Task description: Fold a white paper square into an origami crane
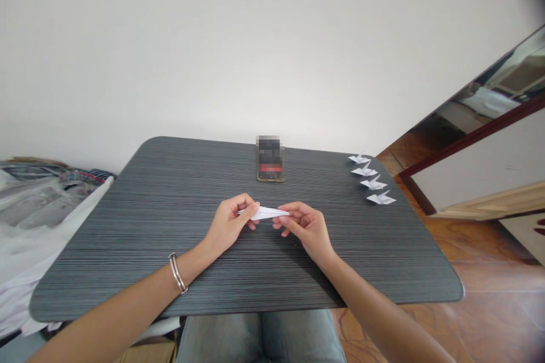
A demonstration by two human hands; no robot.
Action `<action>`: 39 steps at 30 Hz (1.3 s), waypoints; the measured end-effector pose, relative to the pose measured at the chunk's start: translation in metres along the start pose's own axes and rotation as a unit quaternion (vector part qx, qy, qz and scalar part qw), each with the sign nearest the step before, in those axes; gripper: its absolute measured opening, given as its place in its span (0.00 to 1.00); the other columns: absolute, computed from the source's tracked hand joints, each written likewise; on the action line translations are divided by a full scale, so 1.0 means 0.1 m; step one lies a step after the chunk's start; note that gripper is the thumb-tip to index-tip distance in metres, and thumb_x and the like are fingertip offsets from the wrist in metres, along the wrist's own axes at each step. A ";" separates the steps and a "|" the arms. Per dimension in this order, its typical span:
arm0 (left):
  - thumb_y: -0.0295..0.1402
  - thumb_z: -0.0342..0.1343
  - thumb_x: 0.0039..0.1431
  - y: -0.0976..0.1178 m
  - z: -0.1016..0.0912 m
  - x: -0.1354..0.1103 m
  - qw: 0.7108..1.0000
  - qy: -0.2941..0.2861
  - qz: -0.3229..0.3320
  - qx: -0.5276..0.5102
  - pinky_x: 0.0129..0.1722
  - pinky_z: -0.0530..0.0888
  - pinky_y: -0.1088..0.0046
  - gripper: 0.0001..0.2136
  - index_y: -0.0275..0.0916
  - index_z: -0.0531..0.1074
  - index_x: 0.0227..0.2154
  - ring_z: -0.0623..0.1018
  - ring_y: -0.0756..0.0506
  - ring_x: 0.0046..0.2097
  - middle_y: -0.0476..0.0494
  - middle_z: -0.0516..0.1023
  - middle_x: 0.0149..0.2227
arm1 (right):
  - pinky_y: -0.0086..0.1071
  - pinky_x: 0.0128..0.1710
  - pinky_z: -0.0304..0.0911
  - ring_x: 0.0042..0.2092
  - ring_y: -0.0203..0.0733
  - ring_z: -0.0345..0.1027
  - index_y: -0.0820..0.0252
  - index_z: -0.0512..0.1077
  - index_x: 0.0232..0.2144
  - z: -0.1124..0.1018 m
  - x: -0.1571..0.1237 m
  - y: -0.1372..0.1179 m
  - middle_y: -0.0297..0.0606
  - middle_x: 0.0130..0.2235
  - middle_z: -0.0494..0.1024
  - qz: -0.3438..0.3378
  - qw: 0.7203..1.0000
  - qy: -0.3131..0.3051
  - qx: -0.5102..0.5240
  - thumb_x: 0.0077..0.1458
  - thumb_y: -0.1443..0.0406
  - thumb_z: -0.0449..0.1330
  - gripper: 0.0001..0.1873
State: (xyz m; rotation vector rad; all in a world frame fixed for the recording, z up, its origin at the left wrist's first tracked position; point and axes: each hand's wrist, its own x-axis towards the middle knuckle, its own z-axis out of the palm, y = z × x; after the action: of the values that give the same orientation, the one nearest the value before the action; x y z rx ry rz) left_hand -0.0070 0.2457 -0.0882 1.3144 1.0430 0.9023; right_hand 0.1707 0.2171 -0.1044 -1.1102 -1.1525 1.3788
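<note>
A narrow, pointed piece of folded white paper (266,213) is stretched between my two hands above the middle of the table. My left hand (232,218) pinches its wider end between thumb and fingers, which cover part of it. At the pointed right tip, my right hand (307,227) grips the paper between thumb and forefinger, its other fingers curled loosely below. Both hands are just over the tabletop.
Several folded paper cranes (373,183) stand in a row along the right side of the dark striped table (179,181). A phone (271,160) is near the back edge by the wall. White plastic bags (38,227) are heaped on the left.
</note>
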 end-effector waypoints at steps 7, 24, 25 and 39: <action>0.38 0.54 0.53 -0.03 -0.02 0.01 1.000 -0.012 -0.013 -0.006 0.23 0.66 0.79 0.12 0.34 0.66 0.22 0.69 0.54 0.21 0.50 0.70 0.20 | 0.27 0.22 0.67 0.30 0.40 0.75 0.61 0.72 0.32 0.00 0.00 0.00 0.38 0.28 0.80 -0.012 1.000 0.009 -0.007 0.45 0.62 0.64 0.10; 0.38 0.58 0.48 -0.04 0.00 0.00 0.994 -0.088 -0.064 -0.026 0.20 0.66 0.80 0.11 0.32 0.69 0.26 0.69 0.55 0.19 0.50 0.72 0.20 | 0.26 0.23 0.67 0.30 0.39 0.74 0.60 0.72 0.27 0.02 0.01 0.01 0.35 0.26 0.79 0.002 1.000 -0.004 0.005 0.43 0.63 0.65 0.08; 0.38 0.58 0.48 -0.04 0.00 0.00 0.994 -0.090 -0.066 -0.020 0.19 0.66 0.80 0.12 0.32 0.69 0.25 0.68 0.55 0.19 0.50 0.72 0.20 | 0.26 0.23 0.67 0.30 0.38 0.74 0.60 0.72 0.27 0.02 0.02 0.01 0.35 0.26 0.79 0.005 1.000 -0.009 0.009 0.43 0.64 0.65 0.08; 0.37 0.59 0.45 -0.03 0.05 -0.01 0.986 -0.081 -0.103 -0.108 0.16 0.59 0.83 0.11 0.34 0.66 0.22 0.64 0.56 0.19 0.53 0.68 0.18 | 0.24 0.24 0.67 0.30 0.36 0.74 0.62 0.74 0.28 0.00 0.02 0.03 0.35 0.26 0.80 0.042 0.998 -0.020 0.047 0.45 0.64 0.64 0.07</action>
State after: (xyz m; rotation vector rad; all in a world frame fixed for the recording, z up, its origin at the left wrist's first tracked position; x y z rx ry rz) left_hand -0.0024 0.2427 -0.0912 1.0593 0.9092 0.7184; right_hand 0.1698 0.2192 -0.1073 -1.0798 -1.0689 1.5108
